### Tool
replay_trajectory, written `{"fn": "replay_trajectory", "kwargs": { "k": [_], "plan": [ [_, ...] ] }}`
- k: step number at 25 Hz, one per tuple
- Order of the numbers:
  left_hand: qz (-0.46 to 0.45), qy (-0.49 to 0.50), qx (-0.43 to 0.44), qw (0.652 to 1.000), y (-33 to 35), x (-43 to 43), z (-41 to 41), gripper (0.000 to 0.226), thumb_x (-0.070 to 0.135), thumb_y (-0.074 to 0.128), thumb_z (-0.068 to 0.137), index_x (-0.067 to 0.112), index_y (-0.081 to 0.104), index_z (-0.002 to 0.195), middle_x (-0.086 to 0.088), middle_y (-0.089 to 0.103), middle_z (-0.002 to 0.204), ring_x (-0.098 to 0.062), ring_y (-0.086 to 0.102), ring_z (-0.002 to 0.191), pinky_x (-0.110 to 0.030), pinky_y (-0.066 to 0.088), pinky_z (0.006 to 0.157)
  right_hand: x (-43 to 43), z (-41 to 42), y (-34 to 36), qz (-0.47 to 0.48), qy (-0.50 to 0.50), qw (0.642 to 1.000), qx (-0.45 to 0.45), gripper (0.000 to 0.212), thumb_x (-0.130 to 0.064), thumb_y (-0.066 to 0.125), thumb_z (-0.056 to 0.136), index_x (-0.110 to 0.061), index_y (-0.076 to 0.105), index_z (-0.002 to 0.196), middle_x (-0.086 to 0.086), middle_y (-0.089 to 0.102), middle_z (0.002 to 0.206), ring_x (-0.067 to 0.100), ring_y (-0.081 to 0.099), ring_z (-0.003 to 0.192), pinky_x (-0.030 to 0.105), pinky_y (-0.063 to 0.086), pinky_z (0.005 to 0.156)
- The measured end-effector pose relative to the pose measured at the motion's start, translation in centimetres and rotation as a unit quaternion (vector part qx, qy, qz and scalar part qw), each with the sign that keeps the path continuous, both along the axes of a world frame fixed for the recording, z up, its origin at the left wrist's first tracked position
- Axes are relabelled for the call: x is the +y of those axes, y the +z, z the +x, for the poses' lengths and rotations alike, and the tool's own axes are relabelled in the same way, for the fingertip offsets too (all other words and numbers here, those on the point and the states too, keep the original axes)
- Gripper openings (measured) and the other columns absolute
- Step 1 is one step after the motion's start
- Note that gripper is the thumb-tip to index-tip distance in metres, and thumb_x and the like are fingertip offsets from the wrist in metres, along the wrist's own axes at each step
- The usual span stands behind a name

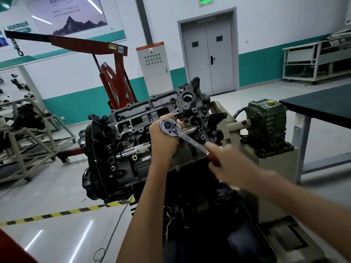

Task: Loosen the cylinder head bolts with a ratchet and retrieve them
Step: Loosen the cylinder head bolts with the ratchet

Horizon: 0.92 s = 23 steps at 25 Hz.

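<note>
A dark cylinder head (144, 118) sits tilted on an engine stand. A chrome ratchet (182, 134) with a red grip stands over its right half. My left hand (163, 137) is curled around the part under the ratchet's round head, hiding the socket and the bolt. My right hand (226, 160), blurred, grips the red handle end at the lower right. A chrome torque wrench or bar (133, 150) lies across the head, running behind my left hand.
A red engine hoist (114, 76) stands behind the engine at the left. A green gearbox (269, 126) of the stand is at the right, beside a dark-topped table (321, 105). Yellow-black floor tape (62, 212) runs at the lower left.
</note>
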<state>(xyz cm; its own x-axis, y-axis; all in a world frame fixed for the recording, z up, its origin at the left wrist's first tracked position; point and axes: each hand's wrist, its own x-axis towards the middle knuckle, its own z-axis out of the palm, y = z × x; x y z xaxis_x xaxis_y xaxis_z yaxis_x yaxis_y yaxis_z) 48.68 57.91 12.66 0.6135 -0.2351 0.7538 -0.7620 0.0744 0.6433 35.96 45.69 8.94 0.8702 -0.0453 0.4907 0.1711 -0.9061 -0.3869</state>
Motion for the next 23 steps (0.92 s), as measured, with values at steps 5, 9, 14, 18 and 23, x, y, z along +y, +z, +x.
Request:
{"fn": "replay_trajectory", "kwargs": {
  "k": [5, 9, 14, 18, 23],
  "plan": [
    [0.04, -0.001, -0.014, 0.999, 0.2, 0.7, 0.2, 0.033, -0.011, 0.055, 0.078, 0.001, 0.034, 0.055, -0.003, 0.033, 0.054, -0.01, 0.027, 0.054, -0.026, 0.024, 0.051, -4.3, 0.9, 4.6, -0.213, -0.049, 0.975, -0.04, 0.015, -0.009, 0.054, 0.083, -0.018, 0.045, 0.09, -0.005, 0.05, 0.06, 0.013, 0.053, 0.052, 0.02, 0.041, 0.05],
    [-0.032, 0.041, -0.011, 0.999, -1.2, -0.8, -1.0, 0.043, -0.003, 0.061, 0.087, 0.024, 0.036, 0.064, 0.014, 0.041, 0.055, -0.001, 0.033, 0.053, -0.016, 0.03, 0.053, 1.9, 0.1, -2.0, 0.091, -0.03, 0.994, -0.051, 0.017, -0.005, 0.058, 0.079, -0.016, 0.048, 0.089, 0.001, 0.054, 0.059, 0.007, 0.052, 0.047, 0.014, 0.036, 0.045],
    [-0.098, 0.004, 0.086, 0.991, -1.2, -1.5, -0.4, 0.035, 0.003, 0.059, 0.092, 0.026, 0.046, 0.069, 0.018, 0.047, 0.064, -0.005, 0.044, 0.062, -0.027, 0.044, 0.069, 8.7, 1.1, -4.8, 0.289, 0.003, 0.955, -0.064, 0.019, -0.004, 0.055, 0.078, -0.017, 0.048, 0.091, -0.009, 0.045, 0.056, 0.004, 0.048, 0.042, 0.011, 0.037, 0.044],
    [-0.019, -0.004, 0.029, 0.999, -0.3, -0.4, 0.2, 0.033, -0.004, 0.059, 0.084, -0.001, 0.04, 0.058, -0.012, 0.042, 0.059, -0.018, 0.039, 0.062, -0.032, 0.036, 0.061, 0.2, 0.1, -0.4, 0.033, 0.003, 0.999, -0.009, 0.019, -0.006, 0.055, 0.079, -0.017, 0.047, 0.092, -0.008, 0.044, 0.057, 0.008, 0.046, 0.046, 0.026, 0.04, 0.047],
    [0.021, 0.003, -0.003, 1.0, -0.2, 0.5, 0.1, 0.041, 0.002, 0.062, 0.084, 0.016, 0.035, 0.057, 0.012, 0.035, 0.052, -0.005, 0.029, 0.053, -0.023, 0.028, 0.052, -3.6, 0.6, 3.2, -0.14, -0.025, 0.99, -0.013, 0.015, -0.007, 0.054, 0.081, -0.015, 0.046, 0.09, -0.005, 0.054, 0.064, 0.012, 0.056, 0.053, 0.023, 0.048, 0.05]
  ]
}}
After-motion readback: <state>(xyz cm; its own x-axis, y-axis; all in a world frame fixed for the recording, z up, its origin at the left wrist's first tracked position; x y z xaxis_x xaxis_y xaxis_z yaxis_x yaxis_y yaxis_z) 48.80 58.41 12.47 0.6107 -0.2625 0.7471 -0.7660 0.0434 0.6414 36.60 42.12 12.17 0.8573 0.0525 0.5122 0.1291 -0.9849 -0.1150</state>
